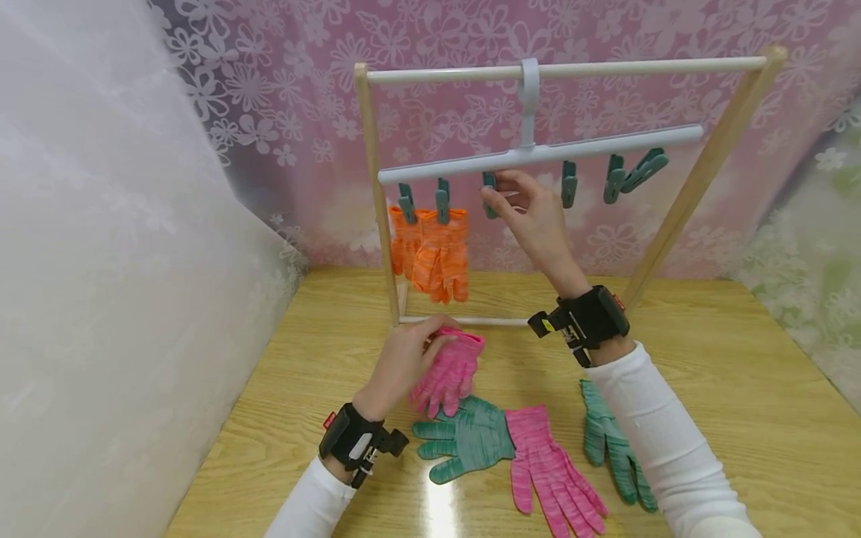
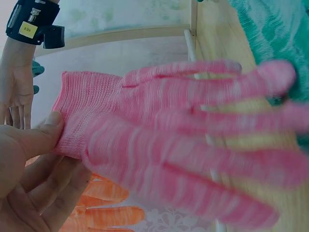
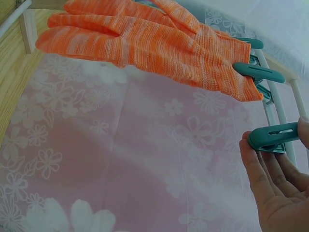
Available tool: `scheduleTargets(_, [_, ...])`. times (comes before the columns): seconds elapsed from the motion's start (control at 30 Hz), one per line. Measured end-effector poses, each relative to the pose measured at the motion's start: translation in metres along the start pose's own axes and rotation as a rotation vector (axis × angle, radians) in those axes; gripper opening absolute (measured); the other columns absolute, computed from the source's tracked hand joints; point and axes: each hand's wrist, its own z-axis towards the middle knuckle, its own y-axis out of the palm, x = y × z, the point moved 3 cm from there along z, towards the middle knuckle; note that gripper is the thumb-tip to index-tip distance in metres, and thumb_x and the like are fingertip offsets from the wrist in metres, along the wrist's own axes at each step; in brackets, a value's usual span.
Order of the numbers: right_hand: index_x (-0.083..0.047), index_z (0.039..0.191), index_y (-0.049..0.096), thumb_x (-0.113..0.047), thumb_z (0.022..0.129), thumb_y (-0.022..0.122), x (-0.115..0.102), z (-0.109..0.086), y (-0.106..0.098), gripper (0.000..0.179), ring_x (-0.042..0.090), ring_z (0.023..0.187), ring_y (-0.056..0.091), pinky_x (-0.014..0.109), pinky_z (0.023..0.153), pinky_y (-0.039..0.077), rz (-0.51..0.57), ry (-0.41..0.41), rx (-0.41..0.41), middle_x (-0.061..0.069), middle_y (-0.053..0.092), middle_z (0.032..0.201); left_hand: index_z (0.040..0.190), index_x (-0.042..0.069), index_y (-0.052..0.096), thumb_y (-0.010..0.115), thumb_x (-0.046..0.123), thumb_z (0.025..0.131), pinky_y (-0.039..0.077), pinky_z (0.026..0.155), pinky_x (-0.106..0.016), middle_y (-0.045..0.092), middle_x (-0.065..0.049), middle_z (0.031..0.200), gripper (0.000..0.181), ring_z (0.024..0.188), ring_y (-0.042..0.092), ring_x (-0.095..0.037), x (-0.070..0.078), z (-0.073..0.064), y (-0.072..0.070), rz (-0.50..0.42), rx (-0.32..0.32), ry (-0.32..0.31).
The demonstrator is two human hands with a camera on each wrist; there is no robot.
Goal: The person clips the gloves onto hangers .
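Note:
My left hand (image 1: 402,360) pinches the cuff of a pink glove (image 1: 452,373), raised above the table; in the left wrist view that pink glove (image 2: 145,116) stretches out with its fingers to the right. Up at the white hanger (image 1: 464,166), my right hand (image 1: 538,220) holds a green clothespin (image 1: 489,196) between thumb and fingers. The right wrist view shows the same clothespin (image 3: 273,137) with no cloth in it. Left of it, two orange gloves (image 1: 440,254) hang from clothespins (image 1: 442,200), one glove partly behind the other.
A green glove (image 1: 471,437) and a pink glove (image 1: 551,471) lie on the wooden table (image 1: 316,359); another green glove (image 1: 608,441) is partly under my right forearm. The hanger's hook is over the wooden rack's top bar (image 1: 639,68). More clothespins (image 1: 613,179) hang at right.

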Motion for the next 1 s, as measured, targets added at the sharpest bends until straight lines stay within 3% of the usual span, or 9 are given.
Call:
scheduleTargets(0.27, [-0.005,0.138,0.062,-0.025,0.100,0.067,0.001,0.001,0.000,0.044,0.029,0.107,0.069,0.043,0.099,0.053,-0.033,0.013,0.009,0.016,0.066,0.123,0.110,0.013,0.076,0.073,0.013,0.095,0.040,0.052,-0.018,0.075,0.000,0.084,0.015,0.056,0.053,-0.005,0.005,0.016,-0.004,0.028,0.041,0.033])
scheduleTargets(0.33, [-0.005,0.139,0.061,-0.026,0.100,0.067,0.001,0.001,-0.001,0.045,0.029,0.108,0.069,0.044,0.099,0.054,-0.045,0.018,0.014,0.017,0.067,0.124,0.112,0.014,0.074,0.071,0.013,0.096,0.050,0.073,-0.025,0.072,0.000,0.076,0.016,0.053,0.050,-0.007,0.007,0.021,-0.004,0.049,0.050,0.024])
scheduleTargets(0.5, [-0.005,0.138,0.061,-0.026,0.100,0.067,0.000,0.000,-0.001,0.045,0.029,0.109,0.068,0.045,0.096,0.055,-0.040,0.030,0.004,0.016,0.066,0.124,0.114,0.012,0.070,0.069,0.014,0.098,0.056,0.085,-0.034,0.071,-0.002,0.077,0.017,0.058,0.059,-0.011,0.015,0.038,-0.006,0.022,0.075,0.013])
scheduleTargets(0.57, [-0.005,0.138,0.061,-0.026,0.100,0.067,-0.001,0.000,-0.001,0.044,0.029,0.110,0.068,0.044,0.096,0.055,-0.029,0.032,-0.001,0.016,0.067,0.123,0.113,0.010,0.070,0.069,0.015,0.097,0.054,0.061,-0.026,0.073,-0.003,0.085,0.016,0.063,0.062,-0.012,0.017,0.046,-0.006,0.001,0.091,0.020])
scheduleTargets(0.8, [-0.005,0.138,0.061,-0.025,0.100,0.067,-0.003,-0.001,0.000,0.044,0.028,0.110,0.069,0.039,0.094,0.056,-0.005,0.051,-0.006,0.016,0.071,0.120,0.108,0.007,0.073,0.074,0.017,0.094,0.051,0.057,-0.025,0.077,-0.007,0.090,0.017,0.068,0.068,-0.017,0.023,0.067,-0.010,-0.032,0.171,0.024])
scheduleTargets(1.0, [-0.005,0.138,0.061,-0.026,0.100,0.067,-0.005,0.000,-0.001,0.044,0.028,0.107,0.070,0.034,0.089,0.057,-0.008,0.038,-0.006,0.015,0.072,0.118,0.109,0.006,0.074,0.072,0.021,0.095,0.045,0.051,-0.022,0.077,-0.007,0.089,0.021,0.060,0.065,-0.017,0.023,0.077,-0.012,-0.032,0.204,0.004])
